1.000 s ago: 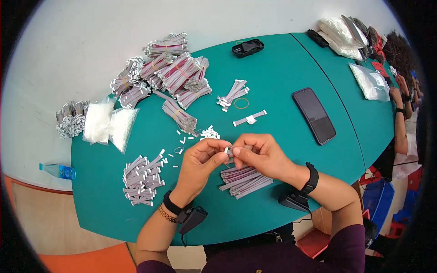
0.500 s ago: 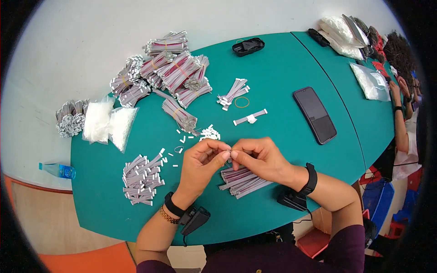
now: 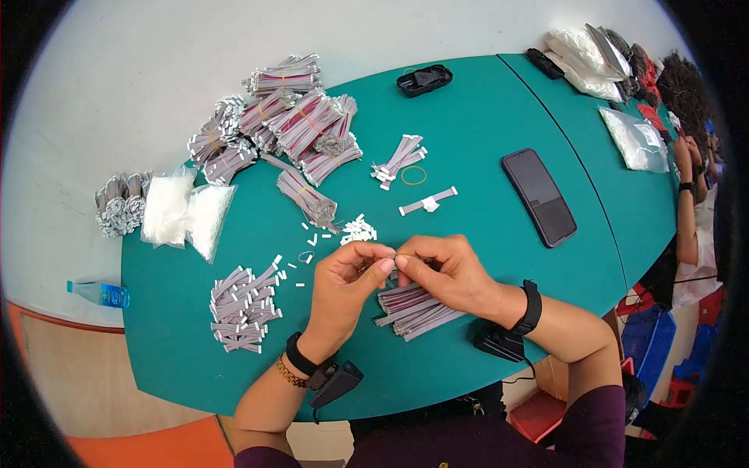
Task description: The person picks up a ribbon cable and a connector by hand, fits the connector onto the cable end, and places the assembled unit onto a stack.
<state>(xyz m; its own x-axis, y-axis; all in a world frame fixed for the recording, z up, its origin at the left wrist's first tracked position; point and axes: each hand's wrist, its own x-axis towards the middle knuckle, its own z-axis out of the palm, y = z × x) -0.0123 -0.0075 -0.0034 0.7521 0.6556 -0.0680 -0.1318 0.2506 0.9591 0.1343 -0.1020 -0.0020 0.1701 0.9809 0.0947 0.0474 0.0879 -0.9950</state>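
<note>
My left hand (image 3: 349,282) and my right hand (image 3: 446,273) meet fingertip to fingertip over the middle of the green table. Both are closed in a pinch, and what lies between the fingertips is too small and too covered to name. Beneath my right hand lies a stack of grey and purple flat ribbon cables (image 3: 413,310). Just beyond my left fingers is a heap of small white connectors (image 3: 358,229), a few of them scattered. To the left of my left hand spreads a pile of short grey ribbon cables with white ends (image 3: 243,308).
Banded cable bundles (image 3: 300,125) are heaped at the back left, near clear bags of white pieces (image 3: 168,209) and a bottle (image 3: 100,293). A phone (image 3: 540,197) lies at right, a black case (image 3: 425,79) at the back. Another person's arm (image 3: 686,210) shows far right.
My hands stay pinched together in almost the same place, with only a slight shift of the left wrist. The other person's hands at far right have moved a little.
</note>
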